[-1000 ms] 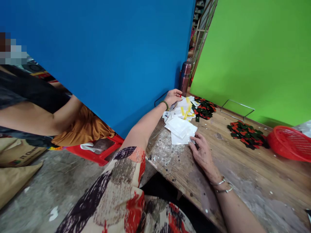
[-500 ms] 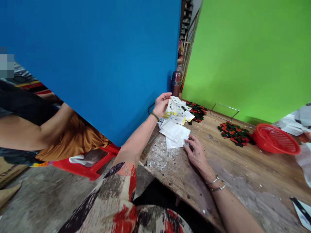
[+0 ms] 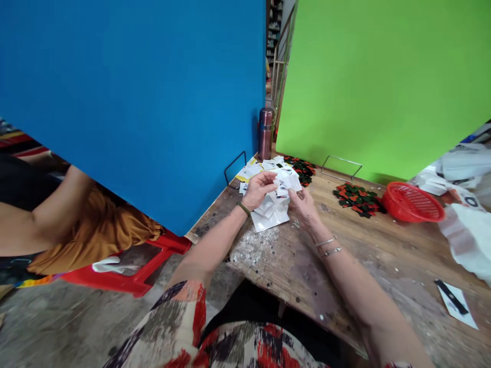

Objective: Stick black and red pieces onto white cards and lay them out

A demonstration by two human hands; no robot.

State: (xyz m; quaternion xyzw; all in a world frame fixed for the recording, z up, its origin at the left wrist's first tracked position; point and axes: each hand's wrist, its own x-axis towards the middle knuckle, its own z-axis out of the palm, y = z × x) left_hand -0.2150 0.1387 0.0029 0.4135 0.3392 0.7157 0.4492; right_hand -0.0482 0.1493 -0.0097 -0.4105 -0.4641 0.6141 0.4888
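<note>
Between my two hands is a small stack of white printed cards (image 3: 288, 183), raised a little over the table. My left hand (image 3: 261, 189) pinches the stack's left side, thumb and fingers closed. On its lower right edge, my right hand (image 3: 304, 204) grips with thumb and fingers. Beneath my hands lie several flat white packets (image 3: 270, 220), partly hidden by the cards and fingers. More white and yellow cards (image 3: 249, 171) are heaped just behind, near the table corner.
A maroon flask (image 3: 265, 134) stands at the back corner. Black-and-red pieces (image 3: 358, 199) lie piled beside a red basket (image 3: 414, 203). Blue (image 3: 134, 102) and green (image 3: 376, 87) boards rise behind on wire stands. At left, a co-worker's arm (image 3: 57, 204) shows near a red stool (image 3: 126, 278).
My right hand has moved up from the white packets to the cards. My left hand has drawn nearer from the heap, and both hands now hold a stack of cards. The view has turned slightly right.
</note>
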